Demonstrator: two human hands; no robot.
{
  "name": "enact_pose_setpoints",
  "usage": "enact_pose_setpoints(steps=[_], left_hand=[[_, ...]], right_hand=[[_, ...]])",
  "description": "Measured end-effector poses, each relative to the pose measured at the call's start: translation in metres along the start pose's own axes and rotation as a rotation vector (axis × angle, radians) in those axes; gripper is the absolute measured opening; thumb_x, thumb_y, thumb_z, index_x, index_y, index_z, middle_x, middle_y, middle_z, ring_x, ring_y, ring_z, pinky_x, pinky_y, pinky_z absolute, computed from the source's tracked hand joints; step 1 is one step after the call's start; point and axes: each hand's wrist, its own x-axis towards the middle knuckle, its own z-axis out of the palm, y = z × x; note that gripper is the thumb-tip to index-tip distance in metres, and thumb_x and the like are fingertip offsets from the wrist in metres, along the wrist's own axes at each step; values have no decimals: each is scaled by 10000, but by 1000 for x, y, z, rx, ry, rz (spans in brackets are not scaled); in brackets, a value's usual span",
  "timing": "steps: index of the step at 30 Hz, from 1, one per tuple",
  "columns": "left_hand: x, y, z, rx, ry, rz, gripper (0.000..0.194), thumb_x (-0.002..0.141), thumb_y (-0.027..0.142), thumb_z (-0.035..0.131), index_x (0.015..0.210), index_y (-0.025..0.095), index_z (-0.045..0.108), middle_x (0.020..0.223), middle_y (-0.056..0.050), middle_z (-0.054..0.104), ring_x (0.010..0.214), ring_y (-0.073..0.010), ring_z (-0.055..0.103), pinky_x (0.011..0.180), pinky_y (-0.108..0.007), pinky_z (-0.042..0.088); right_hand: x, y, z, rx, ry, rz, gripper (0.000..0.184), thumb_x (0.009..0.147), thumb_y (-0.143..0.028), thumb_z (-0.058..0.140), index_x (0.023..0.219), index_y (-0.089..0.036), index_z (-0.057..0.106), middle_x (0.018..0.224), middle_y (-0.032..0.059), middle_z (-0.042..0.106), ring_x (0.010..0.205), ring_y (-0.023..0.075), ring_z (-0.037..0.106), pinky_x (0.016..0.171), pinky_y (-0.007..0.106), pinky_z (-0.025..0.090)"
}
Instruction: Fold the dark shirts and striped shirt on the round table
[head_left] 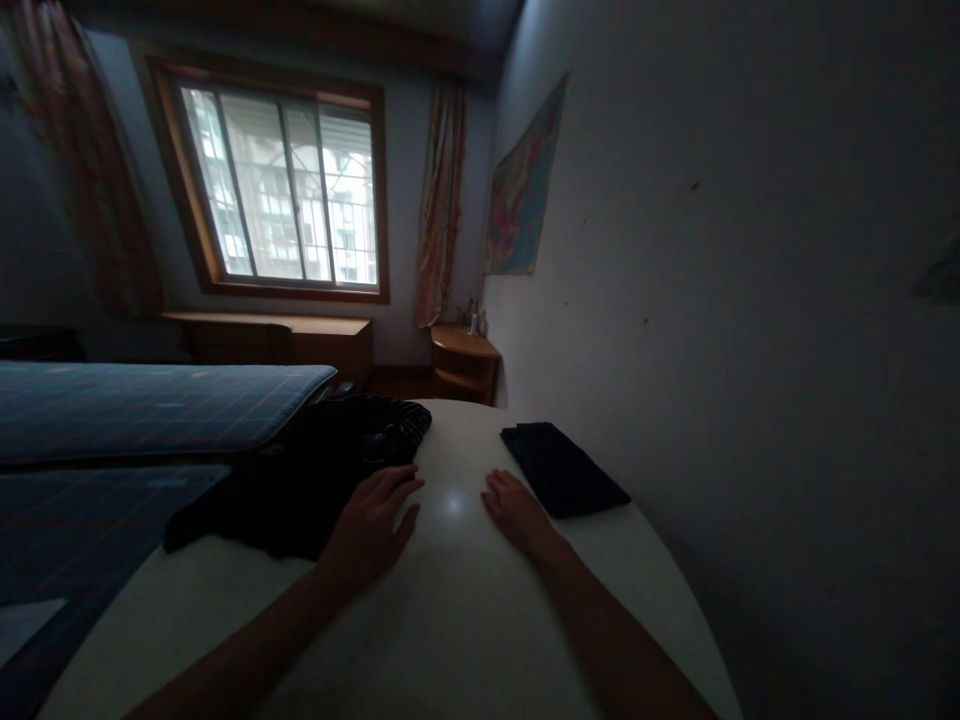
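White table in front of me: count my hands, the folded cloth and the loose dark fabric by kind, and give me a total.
Hands: 2, your left hand and right hand
Folded dark cloth: 1
Loose black fabric heap: 1, counted as one heap; too dark to tell separate pieces
Total: 4

Black garment (pixel 262 500); white table (pixel 457 620); blue checked mattress (pixel 165 405).
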Motion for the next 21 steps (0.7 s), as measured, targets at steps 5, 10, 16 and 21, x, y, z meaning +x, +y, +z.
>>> enact_pose_setpoints(steps=[5,10,16,21], left_hand=[[41,-35,-13,284,77,-303,452,882,320,575,1308,169,583,1438,-152,497,1305,-340,463,1058,-497,413],[46,-61,1,301,43,-461,311,896,356,574,1153,228,691,1436,-114,530,1292,-342,490,1035,-501,421],[52,-82,-4,57,224,-570,360,924,404,497,1098,170,708,1151,-119,716,1090,-275,644,991,-399,471],[57,-91,-17,-55,214,-627,414,935,445,432,1035,166,722,1147,-106,708,1075,-256,655,990,-365,480]], right_hand=[[3,7,7,49,38,8,460,969,-310,428,1353,-100,571,1436,160,530,1378,238,426,1157,378,308],[4,9,8,78,58,1,456,955,-302,461,1344,-97,584,1424,170,540,1356,257,460,1144,402,336],[4,9,7,75,64,-3,448,948,-296,478,1333,-98,594,1414,181,546,1348,265,470,1139,421,347],[4,10,9,77,82,-16,428,943,-286,491,1311,-104,611,1399,182,559,1343,265,476,1131,424,358]])
